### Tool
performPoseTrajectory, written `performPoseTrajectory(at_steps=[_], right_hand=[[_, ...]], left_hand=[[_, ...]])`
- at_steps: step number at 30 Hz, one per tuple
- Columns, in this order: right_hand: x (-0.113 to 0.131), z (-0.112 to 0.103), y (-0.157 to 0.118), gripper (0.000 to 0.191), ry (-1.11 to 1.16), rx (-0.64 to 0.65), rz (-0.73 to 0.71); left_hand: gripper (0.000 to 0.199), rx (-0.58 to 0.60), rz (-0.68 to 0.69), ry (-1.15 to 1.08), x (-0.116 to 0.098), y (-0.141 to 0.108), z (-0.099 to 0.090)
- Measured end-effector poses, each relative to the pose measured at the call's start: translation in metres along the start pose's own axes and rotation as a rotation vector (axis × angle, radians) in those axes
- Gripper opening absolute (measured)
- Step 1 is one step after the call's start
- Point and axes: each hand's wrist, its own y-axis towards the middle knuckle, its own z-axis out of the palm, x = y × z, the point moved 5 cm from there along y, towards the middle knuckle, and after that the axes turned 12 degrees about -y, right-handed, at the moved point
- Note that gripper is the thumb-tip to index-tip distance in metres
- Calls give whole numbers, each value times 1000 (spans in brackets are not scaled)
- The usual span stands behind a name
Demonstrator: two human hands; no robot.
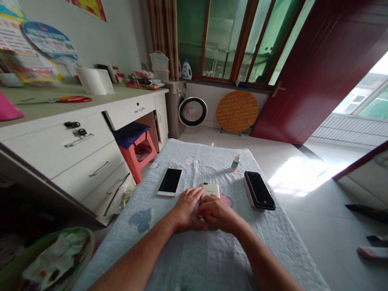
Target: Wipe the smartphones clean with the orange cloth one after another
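Note:
A white smartphone point(211, 189) lies face down on the cloth-covered table point(194, 258), its camera at the far end. My left hand point(185, 210) grips its left side, fingers pointing forward and thumb near the close end. On top of the phone's back presses my right hand point(220, 212), its fingers curled in; whatever they may hold is hidden. To the left, another white phone point(170, 182) rests with its dark screen up. A small spray bottle point(235, 162) stands beyond my hands, at the right. Nearer the right edge are stacked dark phones point(259, 190), the top one screen up.
Along the left runs a white desk point(87, 149) with a paper roll point(92, 81) and red-handled scissors point(74, 99). Below it stands a red stool point(139, 151). A green bin point(87, 246) is at the lower left. Behind the table are a washing machine point(176, 109) and a round wooden tabletop point(238, 111).

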Motion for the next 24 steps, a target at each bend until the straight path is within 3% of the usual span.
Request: performPoseTrajectory(at_steps=[4,7,19,24], right_hand=[[6,-4,-3,23,61,124,-23],[0,-5,-4,24,20,115,43],[-50,-10,-8,20,-264,-294,409],[-57,-9,-9,22,-287,-327,473]], left_hand=[[110,-6,10,22,-1,0,-1],[111,9,-6,26,-4,0,-3],[115,46,-25,34,-7,1,-3],[117,75,-27,19,-5,1,-1]])
